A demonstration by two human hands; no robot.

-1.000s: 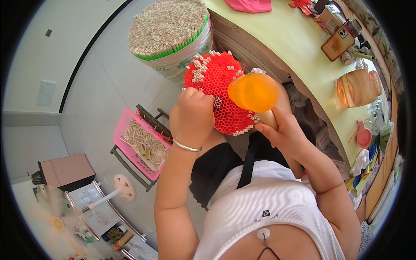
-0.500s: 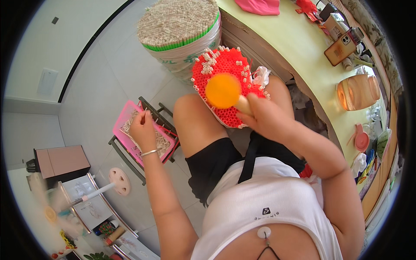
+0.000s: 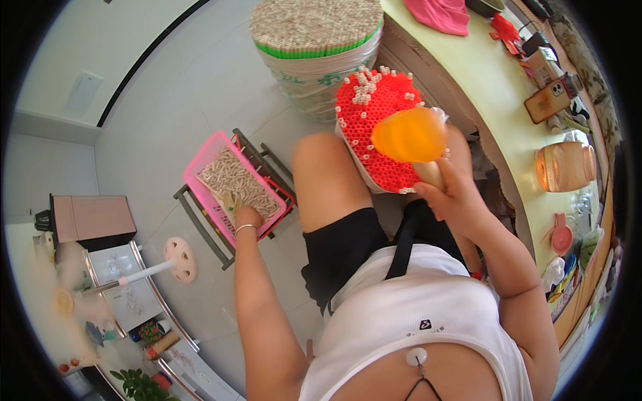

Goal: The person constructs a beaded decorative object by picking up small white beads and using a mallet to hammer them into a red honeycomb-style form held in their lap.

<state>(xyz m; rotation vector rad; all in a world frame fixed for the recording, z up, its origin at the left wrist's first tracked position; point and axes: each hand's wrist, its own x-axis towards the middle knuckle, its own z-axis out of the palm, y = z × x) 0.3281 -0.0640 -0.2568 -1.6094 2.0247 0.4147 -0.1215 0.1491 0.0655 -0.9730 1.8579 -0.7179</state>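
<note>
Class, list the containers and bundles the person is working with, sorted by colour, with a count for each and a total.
Pink basket of small sticks: 1
Red bundle of tubes: 1
Orange mallet head: 1
Green-banded bundle of sticks: 1
Total: 4

Bright daylight fills the scene, with a soft sheen on the pale floor (image 3: 167, 120). Fisheye bending curves the worktop (image 3: 495, 87) edge; the lower-left corner is washed out and blurred.

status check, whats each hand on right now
Left hand in pink basket of pale sticks. Right hand grips orange mallet over red peg block. Nothing in between.
</note>
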